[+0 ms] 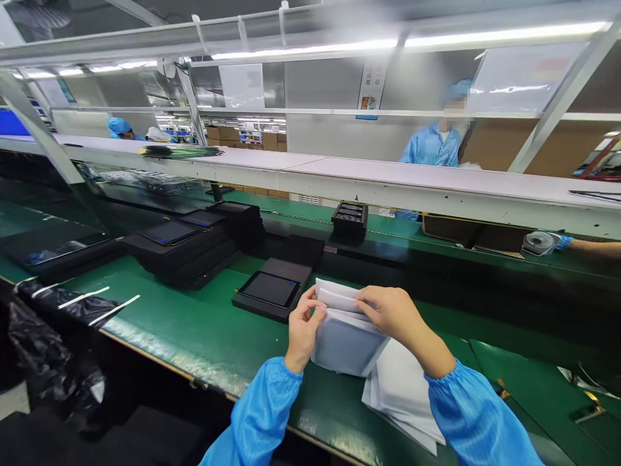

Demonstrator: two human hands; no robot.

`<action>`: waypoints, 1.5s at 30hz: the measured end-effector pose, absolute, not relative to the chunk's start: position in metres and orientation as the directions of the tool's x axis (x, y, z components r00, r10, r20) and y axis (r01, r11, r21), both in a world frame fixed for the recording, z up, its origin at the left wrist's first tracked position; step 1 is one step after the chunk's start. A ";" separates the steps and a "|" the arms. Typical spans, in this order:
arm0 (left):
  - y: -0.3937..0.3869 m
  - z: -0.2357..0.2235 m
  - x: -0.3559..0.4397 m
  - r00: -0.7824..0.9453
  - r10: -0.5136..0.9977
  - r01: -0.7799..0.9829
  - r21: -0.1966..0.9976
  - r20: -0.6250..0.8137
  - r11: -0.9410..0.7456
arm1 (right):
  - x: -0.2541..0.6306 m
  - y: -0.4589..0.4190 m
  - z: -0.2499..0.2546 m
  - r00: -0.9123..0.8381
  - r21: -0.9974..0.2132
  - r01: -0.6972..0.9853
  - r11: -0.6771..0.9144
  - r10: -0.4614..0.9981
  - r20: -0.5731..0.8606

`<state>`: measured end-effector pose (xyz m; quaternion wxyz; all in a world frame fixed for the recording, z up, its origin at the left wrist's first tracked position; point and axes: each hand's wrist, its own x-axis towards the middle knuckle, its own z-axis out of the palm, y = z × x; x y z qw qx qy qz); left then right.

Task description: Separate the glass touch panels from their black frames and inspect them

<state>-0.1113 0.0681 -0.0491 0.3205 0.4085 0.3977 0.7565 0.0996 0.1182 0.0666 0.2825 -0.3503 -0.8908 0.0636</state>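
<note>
Above the green surface (194, 336), near its front edge, I saw a white pouch (347, 346) tilted between 2 bare hands. It looked light and soft, its mouth thin and floppy, while the bluish-grey lower part seemed flatter, as if something stiff and perhaps fragile lay inside; I could not tell what. The smooth skin of it might have slid under a loose grip, so I judged the upper side edges the place to pinch, with little pressure on the broad face.

The left hand (303, 330) was nearly closed, thumb in front and fingers curled at the pouch's upper left edge. The right hand (391, 310) was also nearly closed, thumb and fingertips pinching the folds of the mouth at the upper right. Just beside the pouch, under the right forearm, lay a loose pile of white sleeves (405, 395). Past the left hand sat 1 open black box (264, 307) with a dark panel (272, 288) in it.
</note>
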 end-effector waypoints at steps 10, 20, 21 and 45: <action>0.083 -0.023 -0.113 -0.506 0.778 -0.188 0.832 0.373 -0.522 | 0.099 0.109 0.085 -0.544 -0.337 0.636 0.695 0.713 0.442; 0.081 -0.029 -0.109 -0.547 0.771 -0.199 0.843 0.328 -0.500 | 0.095 0.110 0.078 -0.533 -0.235 0.710 0.664 0.724 0.438; 0.080 -0.031 -0.109 -0.557 0.765 -0.197 0.844 0.323 -0.499 | 0.095 0.109 0.078 -0.524 -0.229 0.717 0.659 0.726 0.446; 0.090 -0.004 -0.133 -0.175 0.941 -0.101 0.946 0.289 -0.309 | 0.102 0.108 0.071 -0.475 -0.586 0.443 0.678 0.732 0.488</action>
